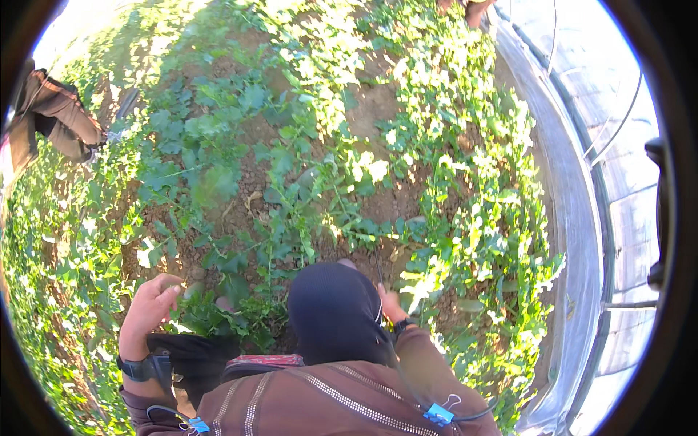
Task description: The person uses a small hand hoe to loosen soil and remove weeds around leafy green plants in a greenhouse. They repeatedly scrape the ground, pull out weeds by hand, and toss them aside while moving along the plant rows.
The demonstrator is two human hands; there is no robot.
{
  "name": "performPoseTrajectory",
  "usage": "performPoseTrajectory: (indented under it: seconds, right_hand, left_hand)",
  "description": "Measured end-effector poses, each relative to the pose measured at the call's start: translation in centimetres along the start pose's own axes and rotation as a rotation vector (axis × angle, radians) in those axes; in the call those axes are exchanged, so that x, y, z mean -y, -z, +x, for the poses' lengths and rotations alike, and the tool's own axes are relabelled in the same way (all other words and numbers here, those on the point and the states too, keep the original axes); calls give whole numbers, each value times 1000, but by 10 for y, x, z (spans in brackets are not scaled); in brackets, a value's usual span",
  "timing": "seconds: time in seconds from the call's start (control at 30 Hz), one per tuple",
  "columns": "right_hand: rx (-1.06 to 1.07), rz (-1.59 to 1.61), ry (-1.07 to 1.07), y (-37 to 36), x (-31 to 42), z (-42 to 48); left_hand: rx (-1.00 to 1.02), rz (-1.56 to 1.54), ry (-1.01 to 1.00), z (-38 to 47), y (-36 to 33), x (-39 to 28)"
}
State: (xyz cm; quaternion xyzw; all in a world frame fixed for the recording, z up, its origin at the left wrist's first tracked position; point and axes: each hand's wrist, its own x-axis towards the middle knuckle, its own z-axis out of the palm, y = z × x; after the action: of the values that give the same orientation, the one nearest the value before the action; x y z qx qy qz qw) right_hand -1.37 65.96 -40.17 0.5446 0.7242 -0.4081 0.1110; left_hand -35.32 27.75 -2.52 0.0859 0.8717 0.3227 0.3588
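My left hand [152, 303] hangs over leafy green plants [240, 313], beside my bent leg in black trousers [191, 354]. Its fingers are loosely curved and nothing shows in them. At the right, my right hand [391, 304] grips a thin, dark tool [377, 264], which points away from me toward bare soil and stems. Its handle is mostly covered by my fingers, so the exact kind cannot be told. A dark, ribbed, rounded cloth surface [335, 310], probably my covered knee, hides part of the ground between my hands. Each wrist wears a dark band.
Low, broad-leaved plants [234, 109] grow over brown soil [376, 109]. Plastic sheeting [572, 229] runs along the right side, beside a translucent wall [632, 234]. A person's brown-clothed legs [60, 117] are at the left; part of another person [477, 13] shows at the top.
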Motion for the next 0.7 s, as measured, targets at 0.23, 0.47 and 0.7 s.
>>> performPoseTrajectory:
  seconds: [0.23,0.47,0.7]
  right_hand:
    - [286,-178,-44,26,-44,-31]
    - [185,-239,12,43,-38,-51]
    - [150,-259,39,51,-29,-59]
  left_hand:
    - [-37,110,-228,-25,7,-8]
    - [-9,102,-257,-34,6,-3]
    - [22,110,-255,-37,8,10]
